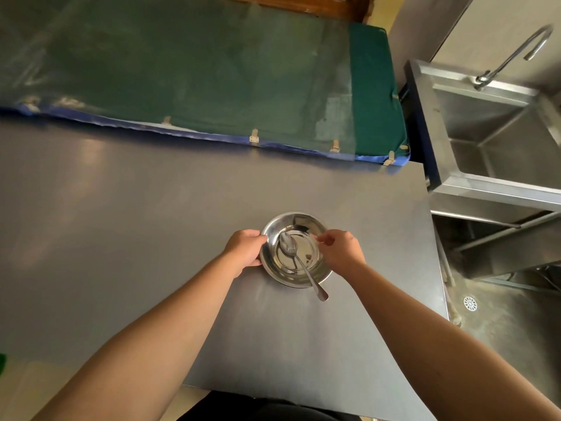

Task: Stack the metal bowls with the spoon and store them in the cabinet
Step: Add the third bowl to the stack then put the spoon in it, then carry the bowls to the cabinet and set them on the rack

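Shiny metal bowls (296,220) sit nested as one stack on the grey steel table (151,208), right of centre. A metal spoon (299,262) lies inside the top bowl, its handle sticking out over the near rim. My left hand (244,249) grips the stack's left rim. My right hand (341,249) pinches the right rim with thumb and fingers. How many bowls are nested is not clear.
A green mat with blue edging (212,71) lies beyond the table's far edge. A steel sink (498,141) with a curved tap (516,53) stands to the right. Below it are a lower shelf and a floor drain (470,303).
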A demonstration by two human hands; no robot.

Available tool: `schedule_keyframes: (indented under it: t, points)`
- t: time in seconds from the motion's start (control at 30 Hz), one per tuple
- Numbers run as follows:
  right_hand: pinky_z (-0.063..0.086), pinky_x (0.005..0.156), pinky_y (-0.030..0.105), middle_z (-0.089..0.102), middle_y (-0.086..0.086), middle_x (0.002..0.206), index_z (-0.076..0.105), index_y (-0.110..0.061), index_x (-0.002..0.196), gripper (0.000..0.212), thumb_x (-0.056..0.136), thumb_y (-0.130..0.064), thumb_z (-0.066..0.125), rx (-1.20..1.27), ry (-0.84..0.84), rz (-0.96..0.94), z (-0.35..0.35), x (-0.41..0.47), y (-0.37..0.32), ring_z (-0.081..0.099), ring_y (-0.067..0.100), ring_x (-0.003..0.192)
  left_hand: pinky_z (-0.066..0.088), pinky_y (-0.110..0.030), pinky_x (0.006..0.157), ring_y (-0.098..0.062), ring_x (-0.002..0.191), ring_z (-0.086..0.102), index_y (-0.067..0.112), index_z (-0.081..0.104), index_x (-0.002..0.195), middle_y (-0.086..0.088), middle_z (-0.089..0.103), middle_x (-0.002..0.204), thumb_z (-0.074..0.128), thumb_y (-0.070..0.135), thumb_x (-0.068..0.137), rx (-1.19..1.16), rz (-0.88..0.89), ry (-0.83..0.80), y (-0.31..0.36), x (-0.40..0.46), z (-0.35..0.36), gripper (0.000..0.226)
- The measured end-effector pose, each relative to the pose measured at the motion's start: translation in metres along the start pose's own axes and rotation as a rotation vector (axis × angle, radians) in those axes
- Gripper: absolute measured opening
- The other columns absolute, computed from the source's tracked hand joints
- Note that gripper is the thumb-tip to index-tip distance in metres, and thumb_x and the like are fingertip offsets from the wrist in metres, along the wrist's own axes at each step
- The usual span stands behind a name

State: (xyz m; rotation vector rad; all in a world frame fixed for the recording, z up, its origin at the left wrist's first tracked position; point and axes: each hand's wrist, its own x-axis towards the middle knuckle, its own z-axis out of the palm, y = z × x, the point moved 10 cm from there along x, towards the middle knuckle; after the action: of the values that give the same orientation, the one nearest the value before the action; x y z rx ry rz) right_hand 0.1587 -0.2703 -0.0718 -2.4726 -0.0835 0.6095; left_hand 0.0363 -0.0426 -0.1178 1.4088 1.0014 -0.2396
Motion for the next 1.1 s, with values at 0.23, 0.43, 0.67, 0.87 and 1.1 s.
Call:
schedule_keyframes:
  t: [0.23, 0.43, 0.67, 0.87, 1.1]
  points:
    - [0.051, 0.075, 0.030, 0.068, 0.003, 0.106, 0.068, -0.015, 0.124, 0.036, 0.088, -0.016, 0.067, 0.091, 0.012, 0.111, -0.016, 0.008, 0.039, 0.064, 0.023, 0.089, 0.055, -0.025, 0.048, -0.012, 0.077, 0.066, 0.019, 0.065, 0.122, 0.007, 0.066, 0.089, 0.062, 0.001, 0.090, 0.042, 0.006, -0.014, 0.007, 0.006, 0.004, 0.037]
    - [0.065, 0.076, 0.045, 0.072, 0.008, 0.086, 0.064, -0.006, 0.130, 0.048, 0.082, -0.006, 0.071, 0.381, -0.085, 0.332, 0.007, 0.000, 0.065, 0.069, 0.024, 0.068, 0.054, -0.023, 0.045, -0.011, 0.076, 0.066, 0.016, 0.066, 0.126, 0.008, 0.066, 0.087, 0.058, -0.009, 0.089, 0.085, -0.007, -0.005, 0.005, 0.012, 0.003, 0.046]
    - [0.065, 0.067, 0.037, 0.073, 0.020, 0.092, 0.066, -0.002, 0.126, 0.047, 0.080, 0.008, 0.067, 0.510, -0.074, 0.374, 0.011, -0.011, 0.065, 0.070, 0.025, 0.064, 0.061, -0.031, 0.059, -0.021, 0.088, 0.071, 0.017, 0.064, 0.129, -0.005, 0.070, 0.099, 0.060, -0.011, 0.087, 0.106, -0.003, -0.047, 0.003, 0.012, -0.002, 0.050]
    - [0.065, 0.060, 0.033, 0.076, 0.023, 0.095, 0.067, -0.001, 0.124, 0.043, 0.083, 0.011, 0.067, 0.627, -0.070, 0.358, 0.002, -0.034, 0.054, 0.074, 0.028, 0.074, 0.061, -0.032, 0.060, -0.024, 0.091, 0.072, 0.016, 0.063, 0.130, -0.010, 0.072, 0.105, 0.063, -0.010, 0.086, 0.053, 0.021, -0.104, 0.013, -0.002, -0.013, 0.051]
    - [0.065, 0.064, 0.033, 0.078, 0.023, 0.096, 0.065, 0.002, 0.127, 0.043, 0.085, 0.006, 0.071, 0.743, 0.014, 0.281, -0.038, -0.078, 0.031, 0.077, 0.029, 0.077, 0.062, -0.032, 0.062, -0.024, 0.079, 0.075, 0.010, 0.062, 0.129, -0.012, 0.072, 0.103, 0.065, -0.010, 0.087, -0.004, 0.163, -0.245, 0.061, -0.044, -0.020, 0.046]
